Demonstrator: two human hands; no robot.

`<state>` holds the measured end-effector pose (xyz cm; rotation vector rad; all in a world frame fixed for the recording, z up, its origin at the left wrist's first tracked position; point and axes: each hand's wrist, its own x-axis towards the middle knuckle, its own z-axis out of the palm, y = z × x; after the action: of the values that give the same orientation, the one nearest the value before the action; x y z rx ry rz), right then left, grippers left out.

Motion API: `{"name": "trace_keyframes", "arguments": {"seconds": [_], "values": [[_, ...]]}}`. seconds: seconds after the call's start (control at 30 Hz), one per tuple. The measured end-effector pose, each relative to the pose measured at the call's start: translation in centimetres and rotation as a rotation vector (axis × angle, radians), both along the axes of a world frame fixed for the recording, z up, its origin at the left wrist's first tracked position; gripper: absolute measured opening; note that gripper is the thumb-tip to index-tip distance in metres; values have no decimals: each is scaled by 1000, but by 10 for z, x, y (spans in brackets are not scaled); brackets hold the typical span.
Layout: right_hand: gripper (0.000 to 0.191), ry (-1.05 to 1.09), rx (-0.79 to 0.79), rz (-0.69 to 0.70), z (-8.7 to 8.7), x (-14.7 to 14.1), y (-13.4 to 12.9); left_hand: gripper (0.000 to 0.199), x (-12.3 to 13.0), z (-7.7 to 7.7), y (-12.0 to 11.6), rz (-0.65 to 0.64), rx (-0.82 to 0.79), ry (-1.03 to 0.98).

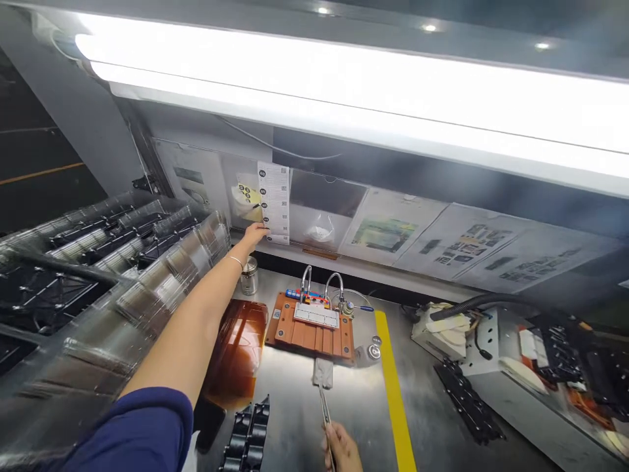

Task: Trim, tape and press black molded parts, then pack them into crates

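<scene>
Two hands: the left hand [255, 235] and right hand [343, 449]. One label strip [275, 203], one tweezers [325, 408], one orange fixture [312, 324], perhaps two black parts [248, 429].

right hand [343, 450] cut off below, label sheet [274, 203] print unreadable

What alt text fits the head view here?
The left hand reaches to a label strip on the back wall, while the right hand holds tweezers near an orange fixture on the steel bench.
</scene>
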<state>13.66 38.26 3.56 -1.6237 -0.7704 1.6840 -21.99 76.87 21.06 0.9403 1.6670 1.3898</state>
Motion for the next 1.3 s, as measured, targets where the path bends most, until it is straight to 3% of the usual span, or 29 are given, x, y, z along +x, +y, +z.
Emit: {"name": "trace_keyframes", "arguments": {"seconds": [0.07,0.2,0.37,0.5,0.6,0.7,0.8,1.3], "values": [[65,-69,31,34,20,-2,19,22,1,-8,-8,-82,-8,-32],[55,-194,262,100,82,-9,75,23,6,-20,-44,-244,-22,-169],[45,-516,665,394,171,-29,160,31,12,-27,-104,-307,82,-401],[28,-1061,990,609,240,-79,213,28,17,-24,-135,-249,97,-428],[26,-1445,1116,771,275,-131,232,22,20,-16,-146,-204,112,-464],[28,-1663,1167,949,291,-175,234,18,22,-8,-154,-165,115,-505],[31,-1776,1169,1032,295,-199,230,14,23,-4,-158,-136,110,-539],[30,-1899,1110,1124,296,-214,221,15,26,0,-162,-94,133,-574]]}}
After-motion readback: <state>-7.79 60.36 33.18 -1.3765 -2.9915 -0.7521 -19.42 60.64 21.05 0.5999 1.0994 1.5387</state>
